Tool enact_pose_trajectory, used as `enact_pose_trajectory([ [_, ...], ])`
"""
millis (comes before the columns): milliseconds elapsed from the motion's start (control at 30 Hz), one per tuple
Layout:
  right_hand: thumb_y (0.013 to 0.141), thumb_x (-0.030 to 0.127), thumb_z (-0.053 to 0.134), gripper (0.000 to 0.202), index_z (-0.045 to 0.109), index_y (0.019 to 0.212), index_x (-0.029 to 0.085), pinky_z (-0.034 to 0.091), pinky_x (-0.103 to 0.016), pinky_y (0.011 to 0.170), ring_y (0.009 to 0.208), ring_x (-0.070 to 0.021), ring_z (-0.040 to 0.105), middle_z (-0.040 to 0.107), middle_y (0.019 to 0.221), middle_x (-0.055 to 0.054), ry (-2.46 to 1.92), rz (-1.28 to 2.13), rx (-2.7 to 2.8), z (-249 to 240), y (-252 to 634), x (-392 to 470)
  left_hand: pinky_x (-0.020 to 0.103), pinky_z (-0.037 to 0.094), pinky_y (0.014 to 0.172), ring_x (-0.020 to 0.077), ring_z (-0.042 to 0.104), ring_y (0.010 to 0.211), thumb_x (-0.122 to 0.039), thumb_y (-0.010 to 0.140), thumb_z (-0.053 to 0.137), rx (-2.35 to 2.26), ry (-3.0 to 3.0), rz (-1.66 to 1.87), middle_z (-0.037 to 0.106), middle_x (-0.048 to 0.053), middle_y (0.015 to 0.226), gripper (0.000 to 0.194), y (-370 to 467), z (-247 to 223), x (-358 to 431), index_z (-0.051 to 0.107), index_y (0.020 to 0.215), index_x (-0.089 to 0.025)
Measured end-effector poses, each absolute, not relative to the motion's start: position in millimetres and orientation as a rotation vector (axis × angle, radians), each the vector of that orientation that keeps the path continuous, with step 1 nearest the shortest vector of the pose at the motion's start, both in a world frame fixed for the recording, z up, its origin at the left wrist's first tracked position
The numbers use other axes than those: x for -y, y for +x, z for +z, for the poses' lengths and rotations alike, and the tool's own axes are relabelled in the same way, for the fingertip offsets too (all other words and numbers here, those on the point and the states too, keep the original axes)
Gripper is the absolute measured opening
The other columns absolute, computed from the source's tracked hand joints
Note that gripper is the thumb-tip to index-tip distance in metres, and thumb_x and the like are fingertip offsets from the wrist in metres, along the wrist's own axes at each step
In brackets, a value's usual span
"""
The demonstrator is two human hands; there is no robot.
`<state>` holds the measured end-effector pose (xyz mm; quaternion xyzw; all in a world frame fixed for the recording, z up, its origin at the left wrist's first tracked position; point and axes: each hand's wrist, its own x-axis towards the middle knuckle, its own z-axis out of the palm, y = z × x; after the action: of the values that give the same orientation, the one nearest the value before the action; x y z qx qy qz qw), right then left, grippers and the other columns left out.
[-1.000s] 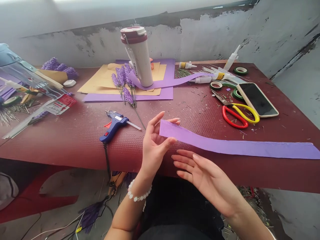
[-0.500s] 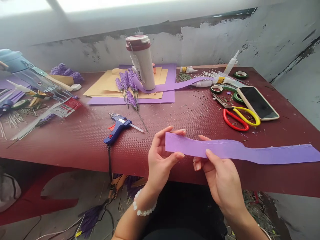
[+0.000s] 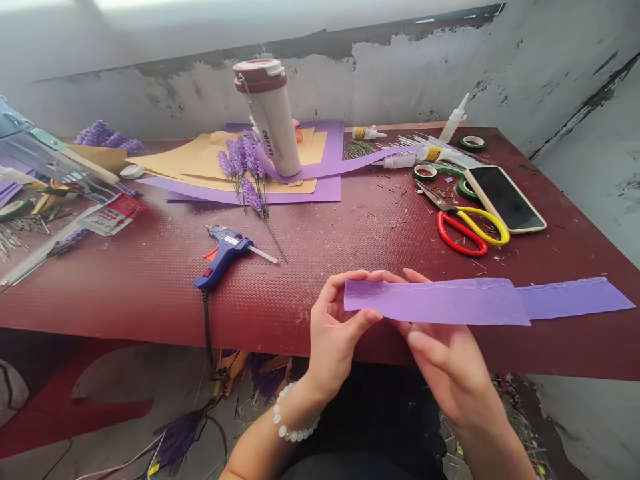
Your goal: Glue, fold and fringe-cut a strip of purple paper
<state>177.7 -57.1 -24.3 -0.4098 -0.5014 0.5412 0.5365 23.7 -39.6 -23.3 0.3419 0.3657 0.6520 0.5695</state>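
Observation:
A purple paper strip (image 3: 430, 303) stretches rightward from my left hand, above the front of the table. My left hand (image 3: 334, 327) is closed on its left end, thumb in front and fingers behind. My right hand (image 3: 455, 363) is behind and below the strip's middle, palm up. Its thumb sits loose under the lower edge, and its fingers are partly hidden behind the paper. Toward the right, the strip shows a step where a nearer length overlaps a farther length (image 3: 575, 299); I cannot tell whether it is folded there.
A blue glue gun (image 3: 225, 257) lies left of my hands. Red-and-yellow-handled scissors (image 3: 473, 230) and a phone (image 3: 505, 199) are at right. Behind are a coffee cup (image 3: 273, 120), purple flower sprigs (image 3: 245, 160), paper sheets (image 3: 190, 160) and glue bottles (image 3: 454, 119). A clear bottle (image 3: 50, 153) stands left.
My right thumb has come off the strip's face to below its edge. Both hands have drawn closer together, and the strip now shows an overlapping step. The view has shifted slightly.

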Motion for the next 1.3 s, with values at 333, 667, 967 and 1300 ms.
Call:
enact_pose_trajectory([
  [333, 0.086, 0.051, 0.095, 0.039, 0.08, 0.118, 0.036, 0.067, -0.042, 0.107, 0.117, -0.0251, 0.083, 0.088, 0.124, 0.0, -1.077, 1.288, 0.929, -23, 154, 57, 0.025, 0.07, 0.098, 0.0218, 0.089, 0.108, -0.027, 0.079, 0.105, -0.934, 0.88, 1.6, 0.092, 0.002, 0.097, 0.023, 26, -9, 44, 0.087, 0.093, -0.023],
  [667, 0.072, 0.048, 0.106, 0.039, 0.08, 0.097, 0.035, 0.064, -0.036, 0.094, 0.1, -0.0194, 0.08, 0.083, 0.1, 0.006, -1.127, 1.21, 0.769, -19, 151, 58, 0.017, 0.069, 0.096, 0.0194, 0.089, 0.107, -0.012, 0.082, 0.098, -0.862, 0.841, 1.537, 0.092, 0.001, 0.098, 0.017, 26, -5, 46, 0.088, 0.089, -0.023],
  [967, 0.081, 0.044, 0.102, 0.032, 0.079, 0.099, 0.033, 0.064, -0.033, 0.094, 0.096, -0.0155, 0.08, 0.082, 0.098, 0.007, -1.098, 1.118, 0.816, -19, 154, 54, 0.021, 0.072, 0.09, 0.0238, 0.09, 0.099, -0.012, 0.078, 0.098, -0.914, 0.778, 1.393, 0.09, 0.006, 0.102, 0.023, 20, -1, 43, 0.09, 0.098, -0.019],
  [1300, 0.083, 0.034, 0.101, 0.031, 0.078, 0.106, 0.034, 0.066, -0.026, 0.09, 0.089, -0.0115, 0.082, 0.085, 0.095, 0.009, -1.045, 1.072, 0.847, -21, 150, 50, 0.014, 0.069, 0.083, 0.0178, 0.09, 0.09, -0.017, 0.088, 0.09, -1.0, 0.847, 1.355, 0.091, 0.004, 0.097, 0.007, 19, -1, 42, 0.09, 0.094, -0.02],
])
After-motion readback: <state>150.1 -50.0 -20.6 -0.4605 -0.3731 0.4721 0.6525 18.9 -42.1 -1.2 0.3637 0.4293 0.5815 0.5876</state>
